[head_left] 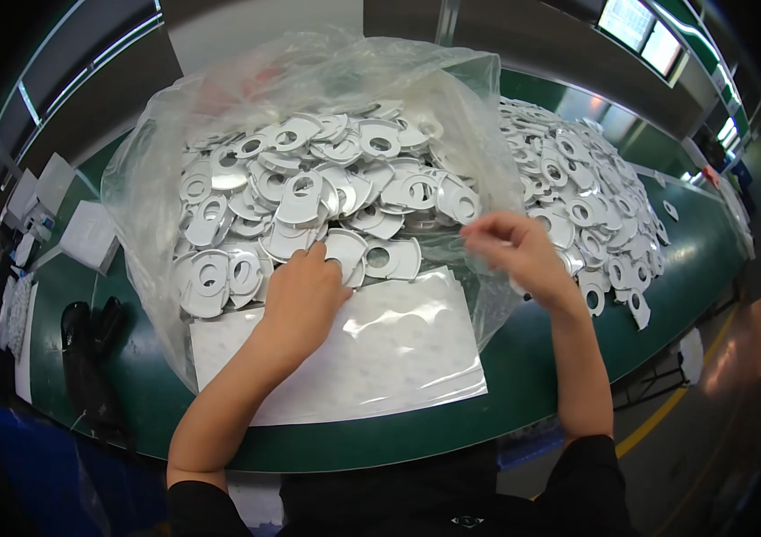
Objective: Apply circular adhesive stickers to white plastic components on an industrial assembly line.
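A large clear plastic bag [143,201] lies wide open, with a heap of white plastic parts [298,199] in it; each part is flat, with a round hole and a curved tab. At the heap's front edge my left hand [302,291] is closed, fingertips and thumb against one of these parts, which the fingers partly cover. My right hand [524,258] hovers by the bag's right side, fingers loosely bent and apart, slightly blurred; no part shows in them. Beneath the left forearm, glossy white sheets [398,358] lie flat at the bag's mouth.
A second heap of similar white parts [591,201] spreads over the green table [524,394] to the right. On the left are a black object [89,367], its kind unclear, and a white box [89,234]. The table's curved-looking front edge runs close to my body.
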Action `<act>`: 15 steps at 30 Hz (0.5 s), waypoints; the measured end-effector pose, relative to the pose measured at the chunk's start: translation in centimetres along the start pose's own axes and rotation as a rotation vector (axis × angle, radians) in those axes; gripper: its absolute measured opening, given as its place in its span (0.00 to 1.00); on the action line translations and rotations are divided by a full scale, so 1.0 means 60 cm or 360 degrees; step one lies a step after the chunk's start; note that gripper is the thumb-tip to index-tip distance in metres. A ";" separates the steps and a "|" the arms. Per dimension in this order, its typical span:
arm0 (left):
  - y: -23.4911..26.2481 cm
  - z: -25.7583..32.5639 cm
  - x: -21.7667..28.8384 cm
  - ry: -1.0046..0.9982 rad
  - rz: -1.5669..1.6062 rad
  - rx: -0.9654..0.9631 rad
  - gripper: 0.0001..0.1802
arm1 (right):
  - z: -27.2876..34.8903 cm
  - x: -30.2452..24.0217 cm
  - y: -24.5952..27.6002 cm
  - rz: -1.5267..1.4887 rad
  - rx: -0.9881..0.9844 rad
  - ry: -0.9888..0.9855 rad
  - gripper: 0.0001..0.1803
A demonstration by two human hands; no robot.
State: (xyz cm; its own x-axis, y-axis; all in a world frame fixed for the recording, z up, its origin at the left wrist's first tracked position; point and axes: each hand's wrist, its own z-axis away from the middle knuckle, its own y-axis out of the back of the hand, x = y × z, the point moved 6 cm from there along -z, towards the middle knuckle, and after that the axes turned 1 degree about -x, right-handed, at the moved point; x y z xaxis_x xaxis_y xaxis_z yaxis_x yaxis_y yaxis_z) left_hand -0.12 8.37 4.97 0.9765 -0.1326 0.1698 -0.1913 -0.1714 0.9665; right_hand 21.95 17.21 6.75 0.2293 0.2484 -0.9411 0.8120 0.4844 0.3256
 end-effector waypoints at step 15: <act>0.025 -0.029 0.001 0.0232 0.1371 0.0075 0.08 | 0.067 0.004 -0.099 0.1272 -0.0853 0.0092 0.12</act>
State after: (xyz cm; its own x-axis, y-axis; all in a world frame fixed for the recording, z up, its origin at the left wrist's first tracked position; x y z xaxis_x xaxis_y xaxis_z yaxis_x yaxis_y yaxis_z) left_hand -0.15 9.79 6.76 0.4925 -0.1087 0.8635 -0.8693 -0.1096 0.4820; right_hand 19.35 11.03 4.23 0.5696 0.7052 -0.4222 0.0711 0.4695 0.8801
